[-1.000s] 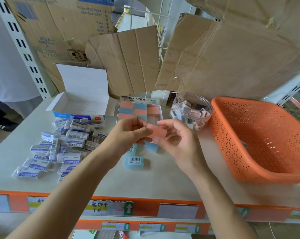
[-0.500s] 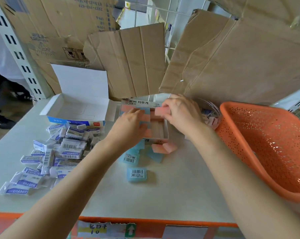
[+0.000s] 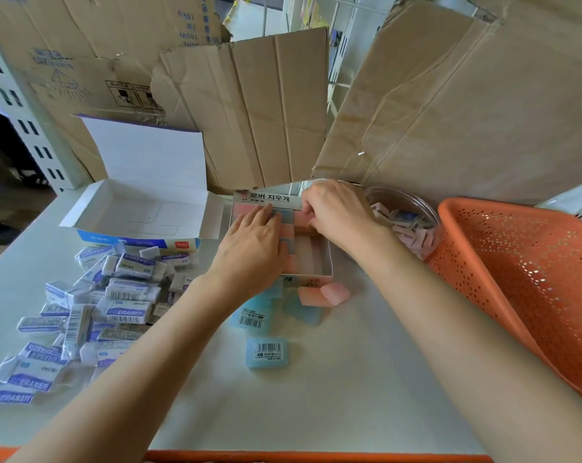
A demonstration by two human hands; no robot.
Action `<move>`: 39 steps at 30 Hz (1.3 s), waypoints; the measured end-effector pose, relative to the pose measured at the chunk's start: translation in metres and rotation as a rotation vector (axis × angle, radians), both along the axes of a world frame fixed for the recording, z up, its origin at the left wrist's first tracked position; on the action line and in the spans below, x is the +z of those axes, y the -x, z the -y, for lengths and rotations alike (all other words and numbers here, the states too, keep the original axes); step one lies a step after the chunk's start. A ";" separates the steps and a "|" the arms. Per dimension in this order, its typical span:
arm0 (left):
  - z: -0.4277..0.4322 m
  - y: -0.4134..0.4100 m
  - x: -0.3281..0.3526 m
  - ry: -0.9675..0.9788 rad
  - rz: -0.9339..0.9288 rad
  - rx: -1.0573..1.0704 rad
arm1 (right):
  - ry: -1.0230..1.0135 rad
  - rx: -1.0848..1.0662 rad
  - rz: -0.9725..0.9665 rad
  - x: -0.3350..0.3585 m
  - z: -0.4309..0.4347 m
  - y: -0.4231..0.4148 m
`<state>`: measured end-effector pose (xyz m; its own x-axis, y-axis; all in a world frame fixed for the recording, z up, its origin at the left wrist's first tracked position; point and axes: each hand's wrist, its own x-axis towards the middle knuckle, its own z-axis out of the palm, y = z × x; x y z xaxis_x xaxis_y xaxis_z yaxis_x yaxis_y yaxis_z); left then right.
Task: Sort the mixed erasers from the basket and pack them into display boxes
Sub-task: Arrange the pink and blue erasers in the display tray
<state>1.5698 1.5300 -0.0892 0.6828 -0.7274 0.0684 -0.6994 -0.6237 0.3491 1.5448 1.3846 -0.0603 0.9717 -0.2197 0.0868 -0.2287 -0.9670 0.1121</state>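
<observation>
Erasers are spread across the white table [image 3: 349,379] that fills the lower frame. The orange basket [image 3: 516,279] takes up the right edge, its perforated wall facing the centre. In the upper left sits a white open box [image 3: 142,212] with its lid standing up. Below it, on the left, lies a loose heap of white wrapped erasers [image 3: 115,295]. The display box [image 3: 311,255] is at the centre, with rows of pink and blue erasers filling its far and left parts. A clear round tub [image 3: 413,225] of small pale pieces stands between this box and the basket.

The left hand [image 3: 252,248] lies flat, fingers straight, pressing on the erasers in the box's left side. The right hand [image 3: 336,212] is at the box's far right corner, its fingers curled onto a pink eraser [image 3: 302,218] in the back row. Just below the box, several blue erasers [image 3: 267,352] and two loose pink erasers [image 3: 323,294] lie on the table.
</observation>
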 end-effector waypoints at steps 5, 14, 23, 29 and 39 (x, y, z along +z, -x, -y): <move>0.000 0.001 -0.001 -0.010 -0.001 0.001 | 0.039 0.038 -0.027 0.004 0.001 0.001; 0.000 0.001 -0.003 -0.034 -0.006 -0.004 | 0.074 0.002 -0.051 0.005 -0.005 -0.001; 0.000 0.002 -0.005 -0.030 -0.005 -0.004 | 0.108 0.018 0.003 0.001 -0.007 0.002; -0.001 -0.004 0.004 0.016 -0.028 -0.031 | -0.054 0.051 0.005 0.020 -0.009 0.023; -0.041 0.027 0.021 0.286 -0.001 -0.184 | -0.418 0.156 0.363 -0.009 -0.035 0.112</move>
